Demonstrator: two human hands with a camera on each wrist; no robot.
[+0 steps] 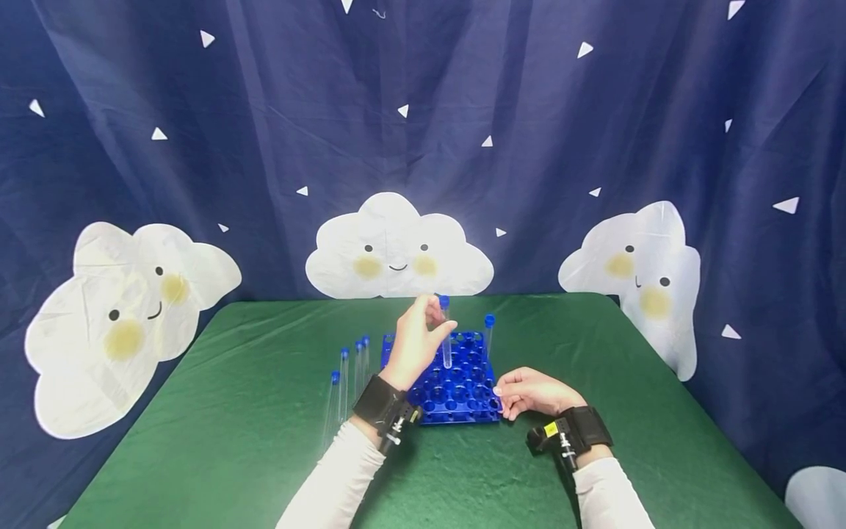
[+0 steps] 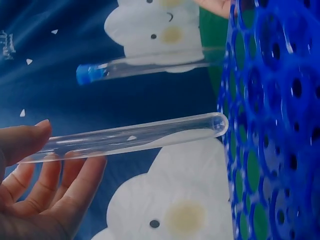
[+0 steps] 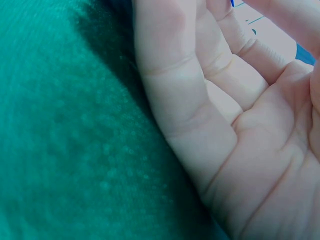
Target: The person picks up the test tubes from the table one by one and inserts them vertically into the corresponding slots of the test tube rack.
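A clear test tube [image 1: 447,334], pinched upright in the left hand [image 1: 415,342], hangs over the blue rack [image 1: 456,382] at center frame, its rounded end aimed at a hole. The right hand [image 1: 532,393] rests at the rack's lower-right corner, apparently steadying it; fingers loosely curled, seemingly holding nothing. Spare tubes [image 1: 346,382] lie on the bench [image 1: 231,411] to the left.

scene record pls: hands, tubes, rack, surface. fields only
left hand: pinches a capped clear tube near its top, upright, rounded end just above the rack
right hand: fingers curled, rests at the rack's near right corner; firm grip unclear
rack: blue, many round holes, mostly unfilled
tube in rack: one, blue cap, far right corner
loose tubes: several, blue caps, lying left of the rack
surface: green tablecloth
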